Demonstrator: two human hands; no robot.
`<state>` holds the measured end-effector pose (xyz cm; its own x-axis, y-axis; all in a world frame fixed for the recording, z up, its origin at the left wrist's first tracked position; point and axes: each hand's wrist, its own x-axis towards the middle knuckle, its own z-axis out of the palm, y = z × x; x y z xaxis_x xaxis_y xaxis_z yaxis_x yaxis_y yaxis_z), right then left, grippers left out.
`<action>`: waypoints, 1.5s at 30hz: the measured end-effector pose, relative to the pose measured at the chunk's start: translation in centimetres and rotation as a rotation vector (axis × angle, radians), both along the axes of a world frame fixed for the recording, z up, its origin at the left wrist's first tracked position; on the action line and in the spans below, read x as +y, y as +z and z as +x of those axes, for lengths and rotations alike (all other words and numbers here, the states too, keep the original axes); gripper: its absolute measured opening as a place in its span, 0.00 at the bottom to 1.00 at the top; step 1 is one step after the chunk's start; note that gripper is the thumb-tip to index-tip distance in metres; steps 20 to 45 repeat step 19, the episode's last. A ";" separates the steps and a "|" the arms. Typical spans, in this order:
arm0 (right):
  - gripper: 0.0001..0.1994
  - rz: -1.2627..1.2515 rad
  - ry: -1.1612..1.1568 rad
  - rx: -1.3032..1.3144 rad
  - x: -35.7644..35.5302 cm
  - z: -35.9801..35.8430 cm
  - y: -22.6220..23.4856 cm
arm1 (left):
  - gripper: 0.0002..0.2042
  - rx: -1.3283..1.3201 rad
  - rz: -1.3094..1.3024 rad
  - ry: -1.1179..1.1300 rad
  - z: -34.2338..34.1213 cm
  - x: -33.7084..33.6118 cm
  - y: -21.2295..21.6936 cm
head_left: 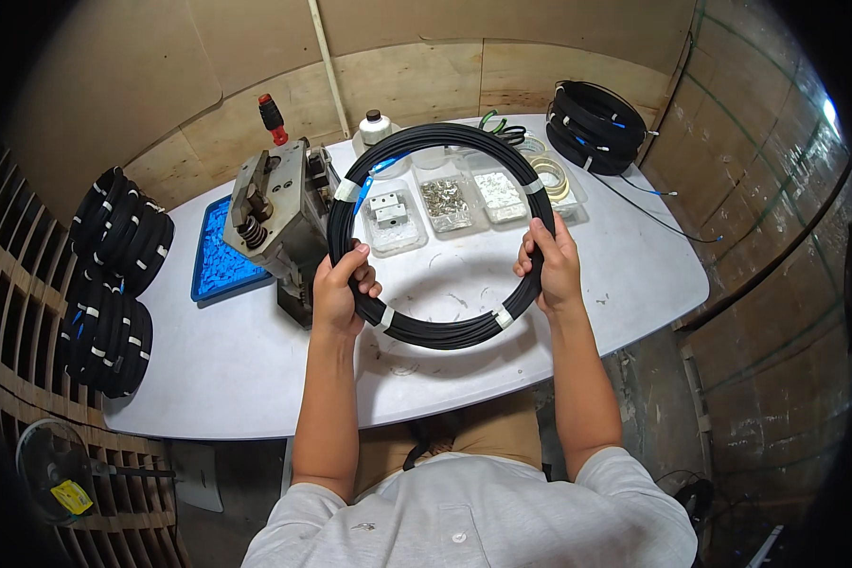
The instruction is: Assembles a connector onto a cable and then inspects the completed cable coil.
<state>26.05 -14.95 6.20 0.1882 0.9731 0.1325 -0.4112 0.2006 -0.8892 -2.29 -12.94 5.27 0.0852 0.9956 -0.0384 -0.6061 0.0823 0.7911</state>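
Note:
A coil of black cable [433, 333], bound at several places with white tape, is held up over the white table. My left hand [339, 292] wraps round its left side, and my right hand [551, 262] grips the right side. Blue connectors [363, 196] show at the coil's upper left, next to a strip of white tape. Through the ring I see a clear box with white blocks [388, 210] and a clear box of small metal parts [447, 201]. The fingertips curl partly behind the cable.
A metal press [279, 204] with a red-and-black handle stands left, beside a blue tray [197, 270] of small blue pieces. Stacked black coils [114, 322] lie at the left edge, more coils [596, 128] at the back right, with loose cable ends trailing. Behind stands a white spool [375, 128].

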 end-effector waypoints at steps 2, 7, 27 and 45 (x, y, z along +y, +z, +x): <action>0.08 -0.003 -0.001 -0.005 0.0 0.0 0.1 | 0.07 0.002 -0.003 0.008 0.0 0.0 0.0; 0.07 0.005 -0.022 -0.049 0.0 -0.1 0.1 | 0.08 0.013 0.006 0.022 0.1 -0.2 0.0; 0.23 0.150 0.263 -0.098 2.7 4.0 2.2 | 0.27 0.277 0.315 -0.136 -1.7 -0.6 2.0; 0.23 0.150 0.263 -0.098 2.7 4.0 2.2 | 0.27 0.277 0.315 -0.136 -1.7 -0.6 2.0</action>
